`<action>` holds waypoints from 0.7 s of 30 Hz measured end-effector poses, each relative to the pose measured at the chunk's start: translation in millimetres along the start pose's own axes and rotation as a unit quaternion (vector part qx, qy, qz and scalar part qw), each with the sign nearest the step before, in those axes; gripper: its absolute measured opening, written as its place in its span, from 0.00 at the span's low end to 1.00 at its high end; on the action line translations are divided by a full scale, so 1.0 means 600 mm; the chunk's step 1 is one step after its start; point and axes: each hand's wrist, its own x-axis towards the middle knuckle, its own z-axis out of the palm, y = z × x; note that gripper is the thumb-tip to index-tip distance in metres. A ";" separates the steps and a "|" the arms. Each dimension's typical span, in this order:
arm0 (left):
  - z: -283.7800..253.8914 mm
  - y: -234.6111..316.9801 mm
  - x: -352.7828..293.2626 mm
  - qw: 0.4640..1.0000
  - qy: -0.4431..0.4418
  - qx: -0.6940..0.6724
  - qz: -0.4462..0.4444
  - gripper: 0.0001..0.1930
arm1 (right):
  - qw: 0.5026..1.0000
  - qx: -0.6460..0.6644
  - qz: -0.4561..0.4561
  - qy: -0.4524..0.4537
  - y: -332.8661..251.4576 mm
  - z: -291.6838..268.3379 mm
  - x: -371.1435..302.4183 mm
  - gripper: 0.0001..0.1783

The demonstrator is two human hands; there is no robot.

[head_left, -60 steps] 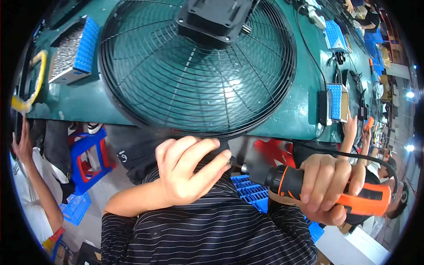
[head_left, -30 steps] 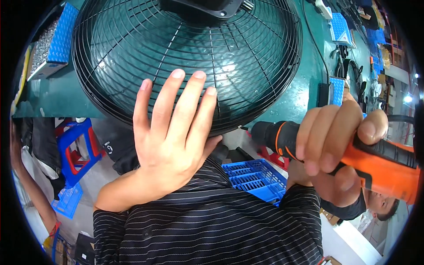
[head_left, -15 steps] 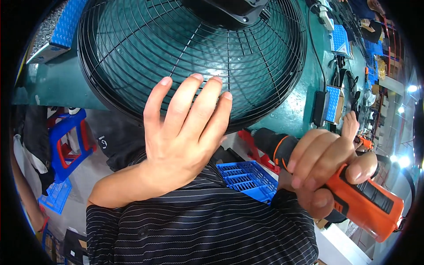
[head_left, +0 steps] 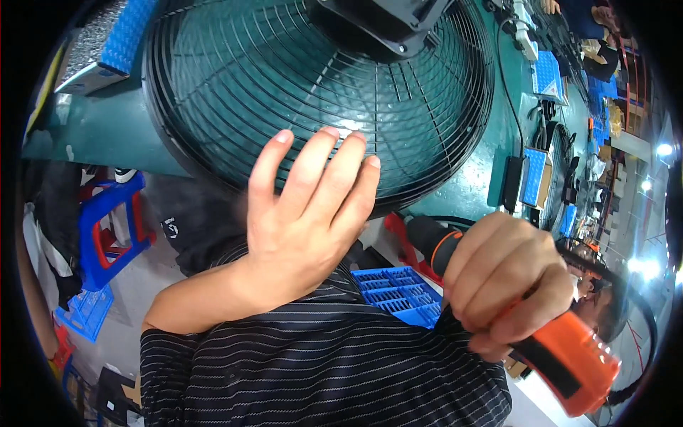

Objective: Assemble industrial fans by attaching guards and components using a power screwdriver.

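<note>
A large round black wire fan guard [head_left: 284, 92] lies on the green table with a black motor [head_left: 384, 28] at its centre. My left hand [head_left: 306, 220] rests palm down over its near rim, fingers stretched and slightly apart on the wires; the thumb is mostly hidden. My right hand [head_left: 505, 277] is wrapped around an orange and black power drill [head_left: 569, 363]. The drill's dark front end points up and left, close to the guard's near right rim. The tip of the drill is hard to make out.
Blue-patterned boxes stand on the table [head_left: 85, 135] at left [head_left: 128, 35] and right [head_left: 546, 75]. A black cable runs down to a black adapter [head_left: 512, 181]. Below are a blue and red stool [head_left: 107, 228] and a blue plastic crate [head_left: 398, 292]. Another person is at far right.
My right hand has rolled over on the drill, now showing its back, and the drill has swung down and left. The guard and my left hand appear slightly further right in view.
</note>
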 end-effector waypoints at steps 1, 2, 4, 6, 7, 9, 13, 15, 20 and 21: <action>-0.009 -0.001 0.003 1.000 -0.009 -0.001 -0.001 0.41 | 1.000 0.014 -0.017 -0.007 0.005 0.001 0.000 0.11; -0.012 0.004 0.003 1.000 -0.016 -0.002 -0.004 0.43 | 0.999 0.030 -0.037 -0.017 0.010 0.001 0.004 0.09; -0.014 0.002 -0.002 1.000 -0.002 -0.005 0.019 0.45 | 0.991 0.102 -0.068 -0.044 0.018 -0.021 0.009 0.06; -0.046 -0.012 0.008 0.991 -0.067 -0.116 0.024 0.41 | 0.977 0.187 -0.079 -0.066 0.013 -0.053 -0.010 0.04; -0.068 -0.032 0.010 0.992 -0.018 -0.122 0.016 0.39 | 0.966 0.233 -0.077 -0.086 0.008 -0.070 -0.017 0.05; -0.120 -0.085 0.015 0.995 0.079 -0.061 0.009 0.34 | 0.976 0.169 -0.137 -0.008 -0.017 -0.075 -0.048 0.14; -0.261 -0.256 0.050 0.965 0.161 0.173 -0.114 0.16 | 0.901 0.072 -0.200 0.379 -0.029 -0.055 -0.129 0.29; -0.292 -0.323 0.063 0.958 0.031 0.235 -0.163 0.13 | 0.897 0.144 -0.184 0.376 -0.035 -0.076 -0.147 0.24; -0.265 -0.392 0.149 0.899 -0.242 0.248 -0.268 0.13 | 0.847 0.089 -0.214 0.478 -0.047 -0.032 -0.087 0.23; -0.265 -0.395 0.153 0.900 -0.243 0.238 -0.272 0.12 | 0.827 0.067 -0.216 0.514 -0.055 -0.019 -0.071 0.24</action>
